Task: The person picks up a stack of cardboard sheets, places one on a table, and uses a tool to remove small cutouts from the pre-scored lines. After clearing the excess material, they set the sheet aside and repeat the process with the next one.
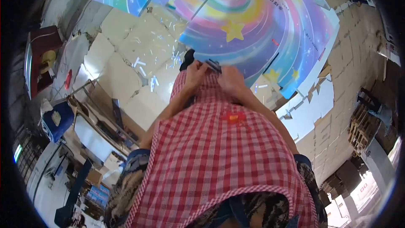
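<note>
Close together over the lap of a red checked apron (pixel 219 147), both my hands are at work on a small dark grey object (pixel 214 65) with a lighter edge. My right hand (pixel 231 79) is closed in a fist around its near end, slightly blurred. From the other side my left hand (pixel 196 75) has its fingers pinched right at the object. Its kind I cannot tell. Just beyond the hands lies a large printed sheet (pixel 253 59) with a pastel rainbow swirl and yellow stars, slit by several dark narrow gaps. A dark shoe (pixel 187 59) shows beside my left hand.
Small paper scraps (pixel 154 82) litter the pale tiled floor (pixel 122 29) to the left. A red object (pixel 68 79) lies near the left wall. White torn sheeting (pixel 308 109) lies at the right. A wooden frame (pixel 101 122) stands at lower left, stacked wooden pieces (pixel 360 131) at far right.
</note>
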### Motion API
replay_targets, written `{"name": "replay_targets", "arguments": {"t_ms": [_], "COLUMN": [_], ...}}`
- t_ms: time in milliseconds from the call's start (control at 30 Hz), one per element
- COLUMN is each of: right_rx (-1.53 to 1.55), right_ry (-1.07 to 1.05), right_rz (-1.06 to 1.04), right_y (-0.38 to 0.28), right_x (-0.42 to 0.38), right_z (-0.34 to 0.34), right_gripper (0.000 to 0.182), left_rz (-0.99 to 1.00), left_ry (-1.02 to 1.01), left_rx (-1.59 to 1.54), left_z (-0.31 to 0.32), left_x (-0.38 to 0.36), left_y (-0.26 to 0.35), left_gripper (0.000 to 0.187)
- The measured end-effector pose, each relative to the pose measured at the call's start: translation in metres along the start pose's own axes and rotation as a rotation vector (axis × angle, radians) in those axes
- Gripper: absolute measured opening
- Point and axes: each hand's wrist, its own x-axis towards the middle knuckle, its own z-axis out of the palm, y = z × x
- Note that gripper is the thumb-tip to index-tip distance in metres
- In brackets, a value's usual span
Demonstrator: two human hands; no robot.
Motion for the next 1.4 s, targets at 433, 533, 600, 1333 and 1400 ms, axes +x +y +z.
{"name": "replay_targets", "arguments": {"t_ms": [433,533,600,1333,1400], "right_rx": [0.323,0.431,0.431,0.426,0.38], "right_ry": [0.297,0.261,0.255,0.212,0.209], "right_rz": [-0.047,0.039,0.033,0.023,0.016], "right_y": [0.026,0.024,0.026,0.041,0.046], "right_x": [-0.053,-0.042,-0.034,-0.031,-0.026], "right_z": [-0.088,-0.097,-0.098,-0.099,-0.095], "right_gripper": [0.024,0.023,0.023,0.027,0.026], "left_rz": [-0.282,0.204,0.097,0.039,-0.072], "left_ry": [-0.273,-0.38,-0.426,-0.375,-0.342], "left_rx": [-0.646,0.023,-0.059,-0.503,-0.589], "left_z": [0.008,-0.006,-0.013,0.004,0.012], "left_x": [0.004,-0.005,0.002,0.001,0.004], "left_y": [0.009,0.009,-0.007,-0.01,-0.008], "left_gripper": [0.022,0.024,0.024,0.032,0.033]}}
